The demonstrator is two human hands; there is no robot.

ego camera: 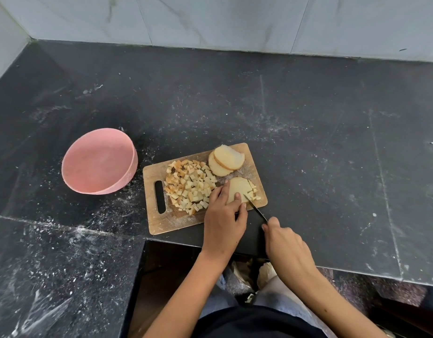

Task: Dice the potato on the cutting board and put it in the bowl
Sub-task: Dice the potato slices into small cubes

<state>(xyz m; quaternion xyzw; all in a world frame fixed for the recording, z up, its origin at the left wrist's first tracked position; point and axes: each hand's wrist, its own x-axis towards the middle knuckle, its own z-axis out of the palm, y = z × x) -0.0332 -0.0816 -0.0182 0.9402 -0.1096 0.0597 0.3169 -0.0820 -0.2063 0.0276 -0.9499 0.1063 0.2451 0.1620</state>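
At a dark stone counter (308,118), we are partway through dicing a potato: our left hand (222,220) lies on the flat slice being cut (238,189), fingers bent with their tips pressing it down onto the wooden cutting board (159,223), while our right hand (283,242) is curled around the handle of a knife (255,208), whose dark blade runs diagonally from the near right up toward the far left, its tip at the slice's right edge. The relation that counts is this: the blade meets the slice just right of our left fingertips (238,195), and the uncut part lies under and to the left of them, so each coming cut looks set to walk toward those fingers. A few fresh cubes (253,191) sit at the right edge of the slice. Two more uncut slices (226,161) lean stacked at the board's far right corner, apart from the knife, nearer our left hand than our right. A broad heap of diced potato (190,185) covers the board's middle, between the handle slot and our left hand. The pink bowl (127,172) stands on the counter just left of the board, tilted toward us by the lens, and nothing shows inside it; by our judgement the transfer has not begun.
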